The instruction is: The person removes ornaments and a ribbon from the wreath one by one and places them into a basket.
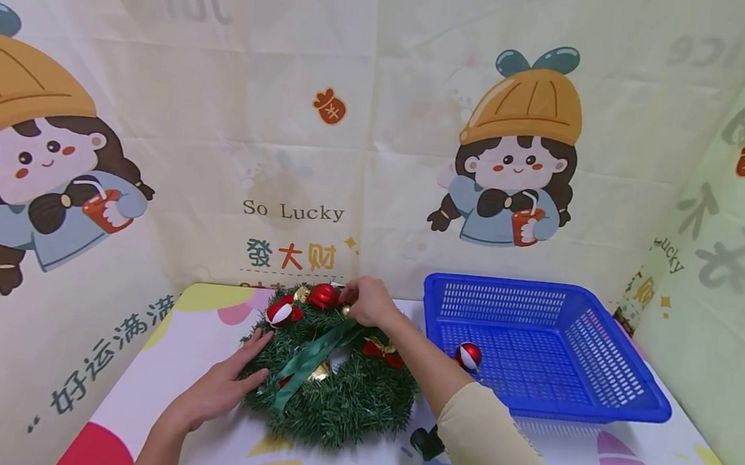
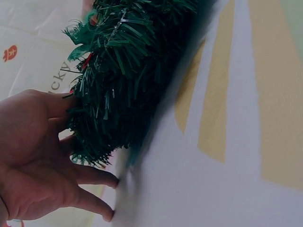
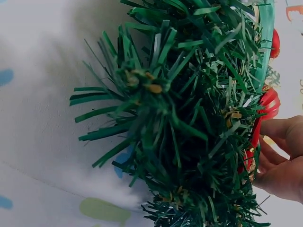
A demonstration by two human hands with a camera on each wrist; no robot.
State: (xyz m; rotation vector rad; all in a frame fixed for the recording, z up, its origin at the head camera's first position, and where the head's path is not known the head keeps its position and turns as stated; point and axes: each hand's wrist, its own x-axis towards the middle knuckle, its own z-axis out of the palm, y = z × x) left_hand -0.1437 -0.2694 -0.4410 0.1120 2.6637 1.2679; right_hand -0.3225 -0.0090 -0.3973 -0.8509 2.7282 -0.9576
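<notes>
A green Christmas wreath (image 1: 354,405) lies on the table, with a green ribbon (image 1: 315,355) slanting across it. It carries a red ball (image 1: 323,296), a red-and-white ball (image 1: 280,314), a gold ornament (image 1: 320,371) and a red bow (image 1: 383,351). My left hand (image 1: 227,384) rests against the wreath's left side, its fingers spread; the left wrist view shows this hand (image 2: 42,161) touching the green needles. At the wreath's upper edge, my right hand (image 1: 370,302) bends its fingers down and pinches a small gold ball (image 1: 346,310). In the right wrist view, needles partly hide those fingertips.
A blue plastic basket (image 1: 606,409) stands right of the wreath, holding a red-and-white ball (image 1: 468,356). A small black object (image 1: 427,443) is by the right forearm. Printed cloth (image 1: 394,151) hangs behind and at both sides. The table cover (image 1: 144,390) is patterned.
</notes>
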